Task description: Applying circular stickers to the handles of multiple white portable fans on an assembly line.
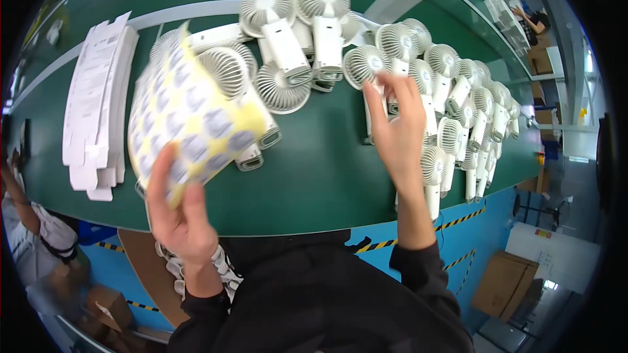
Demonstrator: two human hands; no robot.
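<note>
- left hand (180, 222): narrow, pinching the lower edge of a yellow sticker sheet (176, 108), bowed over white fans (226, 72) on the green table (327, 157); its loose curl could snag on them or crease.
- right hand (402, 134): fingers curved at one fan (365, 63); whether they grip it cannot be told; a stray brush might jostle the crowded fans (443, 61) beside it.

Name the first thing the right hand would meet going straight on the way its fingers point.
The right hand would probably meet the white fan's round head just ahead; depth is unclear, so they may already touch.
</note>
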